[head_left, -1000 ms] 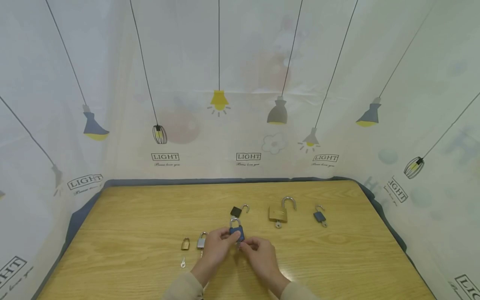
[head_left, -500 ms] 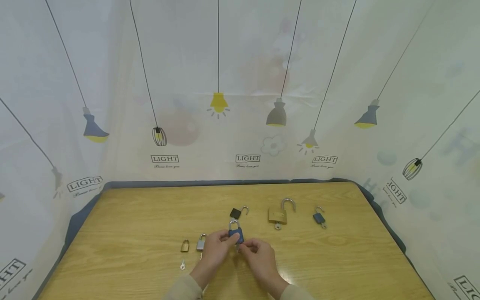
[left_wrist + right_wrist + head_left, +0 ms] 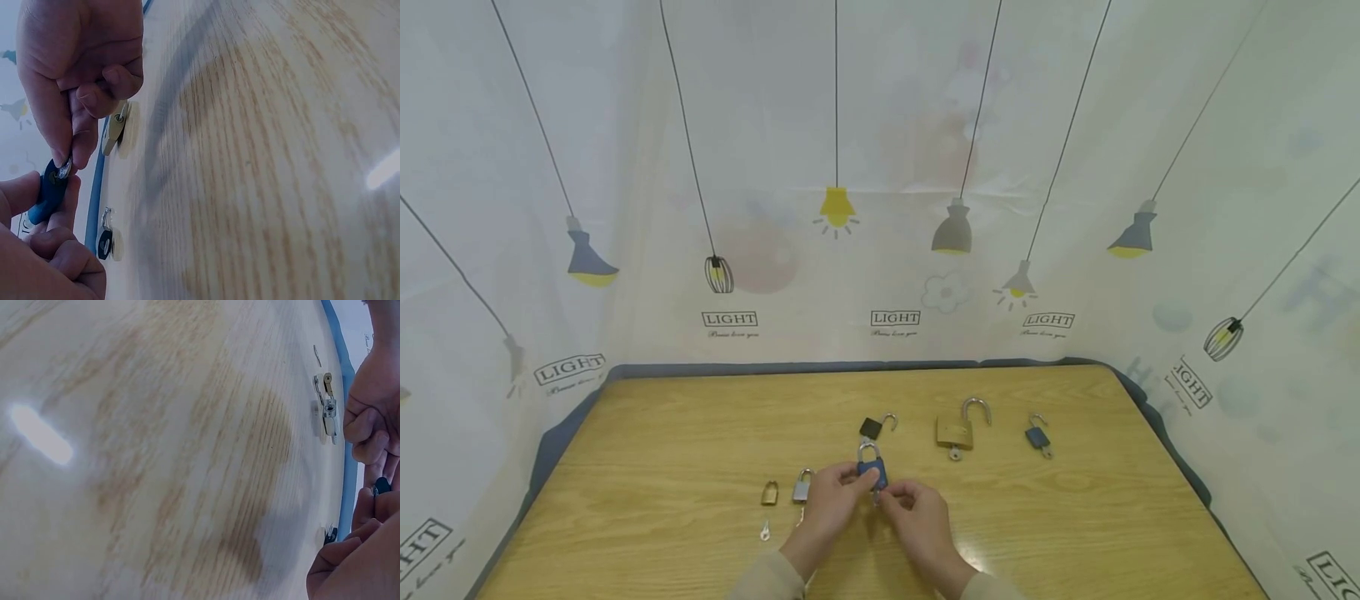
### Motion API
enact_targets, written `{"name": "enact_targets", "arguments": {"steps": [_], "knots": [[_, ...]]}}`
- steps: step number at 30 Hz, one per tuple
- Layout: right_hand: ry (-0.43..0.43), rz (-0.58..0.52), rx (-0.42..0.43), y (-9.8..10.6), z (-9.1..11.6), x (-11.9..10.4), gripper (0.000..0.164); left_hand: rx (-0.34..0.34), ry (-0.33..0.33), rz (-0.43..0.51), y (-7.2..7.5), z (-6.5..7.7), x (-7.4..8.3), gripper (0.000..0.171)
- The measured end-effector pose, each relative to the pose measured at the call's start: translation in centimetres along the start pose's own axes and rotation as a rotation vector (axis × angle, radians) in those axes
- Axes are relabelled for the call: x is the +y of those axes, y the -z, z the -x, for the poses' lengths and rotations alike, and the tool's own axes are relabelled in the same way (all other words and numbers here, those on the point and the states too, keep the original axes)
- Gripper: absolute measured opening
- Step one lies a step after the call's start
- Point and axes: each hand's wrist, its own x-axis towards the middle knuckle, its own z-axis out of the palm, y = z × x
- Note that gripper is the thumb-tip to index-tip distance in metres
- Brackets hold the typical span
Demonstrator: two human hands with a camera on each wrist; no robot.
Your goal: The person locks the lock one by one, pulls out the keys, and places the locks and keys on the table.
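Note:
My left hand (image 3: 831, 500) grips a blue padlock (image 3: 874, 464) above the table, with the thumb across its front. The padlock's silver shackle points away from me, and both its legs appear to be in the body. At the near end, my right hand (image 3: 921, 517) pinches a small silver key (image 3: 65, 167) against the blue padlock (image 3: 50, 195). In the left wrist view the key meets the padlock's bottom face; fingers hide how deep it sits. The right wrist view shows only a dark bit of the padlock (image 3: 382, 485) between the hands.
Beyond the hands lie a black padlock (image 3: 871, 428), a large brass padlock (image 3: 954, 433) and a small blue padlock (image 3: 1037, 437), all with raised shackles. At left are a small brass padlock (image 3: 770, 493), a silver padlock (image 3: 801, 489) and a loose key (image 3: 765, 531).
The whole head view has shifted slightly downward. Both hands keep nearly the same hold on the padlock and key; any turn of the key is too small to tell.

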Motion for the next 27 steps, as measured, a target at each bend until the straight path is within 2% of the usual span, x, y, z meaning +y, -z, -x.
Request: {"name": "enact_targets", "arguments": {"steps": [20, 27], "knots": [[0.031, 0.02, -0.052, 0.35, -0.02, -0.38, 0.011, 0.011, -0.025, 0.019, 0.0, -0.01, 0.07, 0.04], [0.032, 0.033, -0.073, 0.62, -0.07, -0.51, 0.01, -0.003, -0.025, 0.017, -0.06, -0.04, -0.08, 0.045]]}}
